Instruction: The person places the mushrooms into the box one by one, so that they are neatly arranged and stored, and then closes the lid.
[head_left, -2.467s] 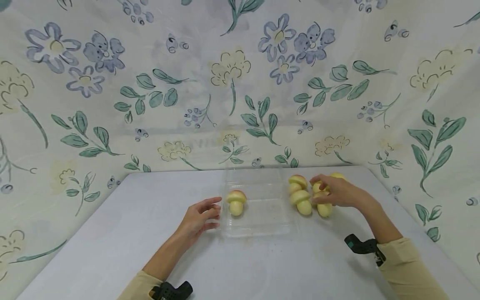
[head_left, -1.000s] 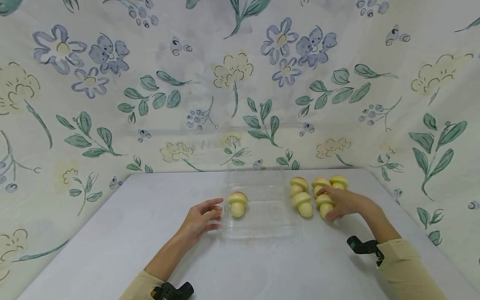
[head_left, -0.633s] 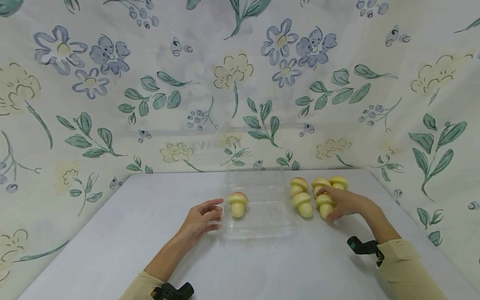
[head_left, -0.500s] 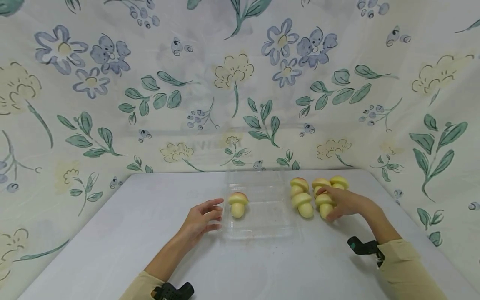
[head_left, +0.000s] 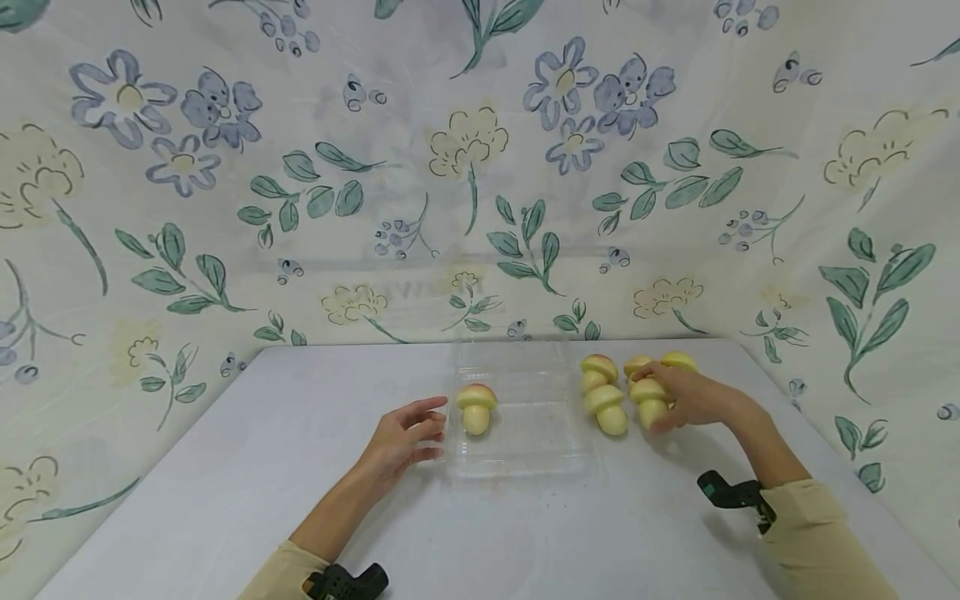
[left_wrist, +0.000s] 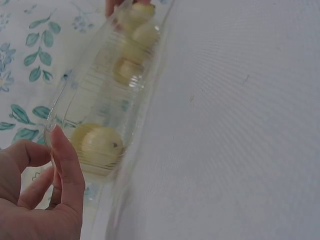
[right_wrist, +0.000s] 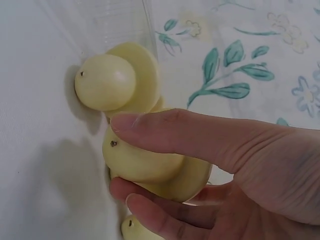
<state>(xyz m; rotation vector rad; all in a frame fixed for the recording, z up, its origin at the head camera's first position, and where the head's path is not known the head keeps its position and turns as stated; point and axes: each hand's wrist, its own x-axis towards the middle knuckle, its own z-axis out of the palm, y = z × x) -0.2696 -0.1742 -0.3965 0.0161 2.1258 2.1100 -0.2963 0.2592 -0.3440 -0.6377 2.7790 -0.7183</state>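
Mushroom (right_wrist: 142, 162), one, pale yellow, domed cap on a stubby stem. Location: on the 3 o'clock side of the table (head_left: 510, 542), the clock read from the head view with 12 towards the flowered cloth (head_left: 300, 108). Long axis: about 12 to 6, cap at 12, stem at 6. Whether it has left the tabletop: cannot tell.

Right hand (head_left: 697, 396): the nearer one, pinching this mushroom, thumb on one side of the stem, fingers on the other. Mushroom lies at 9 o'clock from the palm.

Clear plastic tray (head_left: 536, 429): at 9 o'clock from the held mushroom; this bearing appears to govern any carry towards it. Between the two, just beside the held piece: a neighbour mushroom (head_left: 606, 408), cap towards 11, stem towards 5; contact uncertain.

Left hand (head_left: 396, 444): well apart, beyond the tray, at its 9 o'clock wall; fingers loosely bent and spread, tips at the plastic, holding no mushroom.

Tray mushroom (head_left: 476, 408): one, inside, along the 9 o'clock wall, cap at 12, stem at 6; parallel to the held one.

Remaining mushrooms: three, further towards 12 on the tray's 3 o'clock side, one partly behind the right hand.

Wrist cameras, black: two, one per arm.
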